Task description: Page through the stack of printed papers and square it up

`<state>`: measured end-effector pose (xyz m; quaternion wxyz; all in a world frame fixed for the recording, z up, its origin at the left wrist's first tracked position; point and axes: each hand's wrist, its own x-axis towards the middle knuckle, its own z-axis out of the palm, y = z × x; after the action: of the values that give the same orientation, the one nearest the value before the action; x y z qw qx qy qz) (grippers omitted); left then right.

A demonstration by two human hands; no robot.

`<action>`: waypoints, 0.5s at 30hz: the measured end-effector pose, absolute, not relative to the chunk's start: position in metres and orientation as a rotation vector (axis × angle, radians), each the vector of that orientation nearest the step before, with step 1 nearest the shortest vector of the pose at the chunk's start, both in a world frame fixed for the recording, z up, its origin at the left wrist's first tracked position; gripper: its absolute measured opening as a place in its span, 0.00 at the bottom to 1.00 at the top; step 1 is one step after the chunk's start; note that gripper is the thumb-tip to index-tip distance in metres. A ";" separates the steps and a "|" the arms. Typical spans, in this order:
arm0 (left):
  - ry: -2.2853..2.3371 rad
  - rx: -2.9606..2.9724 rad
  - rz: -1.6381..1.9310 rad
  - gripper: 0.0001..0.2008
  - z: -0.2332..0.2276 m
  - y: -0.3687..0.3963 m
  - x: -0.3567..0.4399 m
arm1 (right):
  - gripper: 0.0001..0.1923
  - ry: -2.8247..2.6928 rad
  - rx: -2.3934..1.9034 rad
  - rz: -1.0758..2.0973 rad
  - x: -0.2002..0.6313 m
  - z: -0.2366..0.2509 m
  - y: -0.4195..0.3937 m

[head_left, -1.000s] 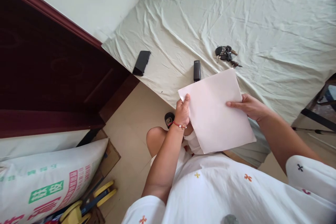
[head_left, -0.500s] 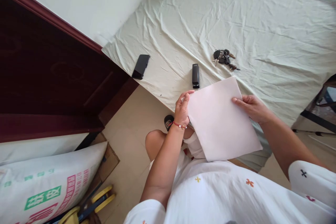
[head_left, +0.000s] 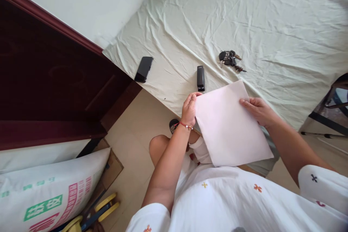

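Head view: left hand (head_left: 189,110) pinches top-left corner of paper (head_left: 231,127); right hand (head_left: 258,110) grips paper's right edge. Paper held tilted over lap, at bed (head_left: 272,18) edge. On bed: stapler (head_left: 200,78) just beyond left hand, keys (head_left: 230,59) near, phone (head_left: 144,69) farther left.

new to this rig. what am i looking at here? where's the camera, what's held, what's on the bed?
There is no machine: a person works with bare hands, and the single camera sits on their head, looking down. The left hand and right hand hold one stack of white paper by its top corners, above the lap. Ahead is a bed with a wrinkled pale sheet. On it lie a black stapler, a bunch of keys and a black phone. A printed sack stands on the floor, lower left.
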<state>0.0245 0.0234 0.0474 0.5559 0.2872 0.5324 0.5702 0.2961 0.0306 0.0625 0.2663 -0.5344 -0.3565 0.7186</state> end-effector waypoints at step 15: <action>1.731 0.726 1.020 0.05 0.043 0.080 0.008 | 0.08 -0.812 -1.740 1.796 0.282 0.078 0.056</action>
<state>0.0079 0.0798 0.0426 0.4817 0.2979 0.7100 0.4185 0.2818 0.0556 0.0777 0.2534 -0.6402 -0.2986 0.6609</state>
